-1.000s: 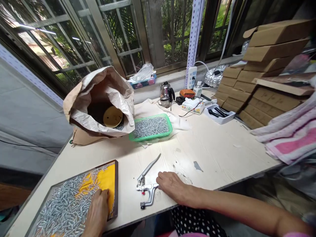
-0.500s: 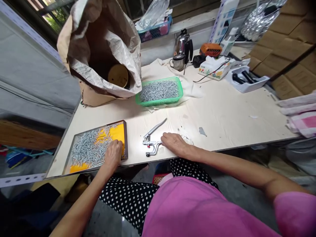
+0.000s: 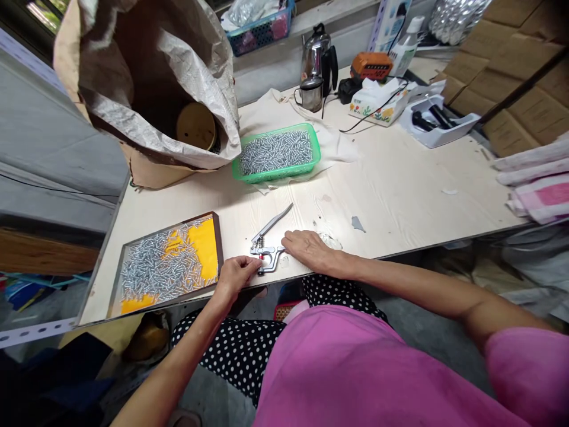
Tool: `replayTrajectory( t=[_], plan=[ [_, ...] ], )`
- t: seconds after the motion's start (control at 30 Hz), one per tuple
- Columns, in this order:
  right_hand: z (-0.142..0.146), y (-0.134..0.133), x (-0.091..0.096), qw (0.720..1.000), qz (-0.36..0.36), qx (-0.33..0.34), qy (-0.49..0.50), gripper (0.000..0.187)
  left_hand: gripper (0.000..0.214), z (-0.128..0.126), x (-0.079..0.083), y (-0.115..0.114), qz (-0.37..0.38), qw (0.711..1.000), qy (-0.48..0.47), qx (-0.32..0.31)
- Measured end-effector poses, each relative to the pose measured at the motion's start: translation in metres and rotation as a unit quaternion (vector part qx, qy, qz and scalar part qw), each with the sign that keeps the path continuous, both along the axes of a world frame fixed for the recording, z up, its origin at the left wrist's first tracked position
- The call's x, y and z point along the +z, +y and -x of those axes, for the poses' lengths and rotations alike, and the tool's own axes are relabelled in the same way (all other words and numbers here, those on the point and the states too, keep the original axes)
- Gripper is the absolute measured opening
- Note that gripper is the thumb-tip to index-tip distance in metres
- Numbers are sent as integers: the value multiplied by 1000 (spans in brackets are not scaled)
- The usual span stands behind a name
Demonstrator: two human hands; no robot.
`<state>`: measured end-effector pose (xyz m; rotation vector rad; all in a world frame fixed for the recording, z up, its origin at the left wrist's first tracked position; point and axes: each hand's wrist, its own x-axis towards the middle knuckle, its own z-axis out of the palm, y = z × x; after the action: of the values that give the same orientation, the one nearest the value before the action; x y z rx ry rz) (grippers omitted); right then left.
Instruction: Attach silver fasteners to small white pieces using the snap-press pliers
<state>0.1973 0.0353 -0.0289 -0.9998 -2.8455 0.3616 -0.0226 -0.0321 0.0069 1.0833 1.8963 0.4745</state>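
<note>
Since the earlier frame, the left hand (image 3: 234, 276) has been shifted from the shallow tray (image 3: 217, 237) to the open mouth of the silver pliers (image 3: 268, 251); the right hand (image 3: 309, 249) has been kept at their lower handle. Pliers laid near the front edge of the counter (image 3: 400, 196), between the tray and the right hand, upper handle raised and slanting away. Right fingers curled, clamped on the lower handle's end. Left fingertips drawn close at the mouth's lower end; whether they are closed on a small piece cannot be told at this size. Loose metal pieces (image 3: 155, 267) heaped in the tray, yellow sheet (image 3: 202, 243) partly bared; similar pieces held in the green basket (image 3: 316, 145) farther back. For good work at the mouth, the frame should be held flat and still by the right hand, and any piece placed there should be seated squarely, not tilted. The raised handle is best left unpressed until the left fingertips have been withdrawn, since a pinch seems the likeliest mishap.
</note>
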Motion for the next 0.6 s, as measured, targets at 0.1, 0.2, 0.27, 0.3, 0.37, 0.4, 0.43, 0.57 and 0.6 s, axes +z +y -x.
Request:
replayTrajectory(
  t=[0.1, 0.2, 0.27, 0.3, 0.37, 0.4, 0.43, 0.57, 0.6],
  plan=[
    [-1, -1, 2, 1000, 10, -2, 7, 23, 43, 3, -2, 3, 12, 1000, 17, -7],
    [-1, 0, 4, 1000, 17, -3, 11, 23, 44, 5, -1, 6, 29, 999, 33, -27],
    [-2, 0, 6, 1000, 18, -1, 13, 24, 45, 6, 0, 8, 49, 998, 18, -44],
    [-2, 0, 7, 1000, 20, 0, 12, 24, 45, 7, 0, 10, 60, 997, 2, -51],
    [-1, -1, 10, 1000, 28, 2, 9, 24, 44, 7, 2, 13, 82, 994, -40, -59],
    [-1, -2, 11, 999, 33, 2, 6, 24, 44, 7, 3, 14, 93, 992, -58, -59],
    [-1, -2, 12, 999, 39, 0, 2, 24, 42, 8, 4, 16, 104, 990, -72, -58],
    [-6, 4, 14, 998, 54, 1, 10, 17, 37, 8, 8, 20, 135, 985, -82, -64],
    [-9, 8, 13, 999, 49, 6, 21, 20, 36, 8, 9, 21, 139, 985, -79, -69]
  ],
)
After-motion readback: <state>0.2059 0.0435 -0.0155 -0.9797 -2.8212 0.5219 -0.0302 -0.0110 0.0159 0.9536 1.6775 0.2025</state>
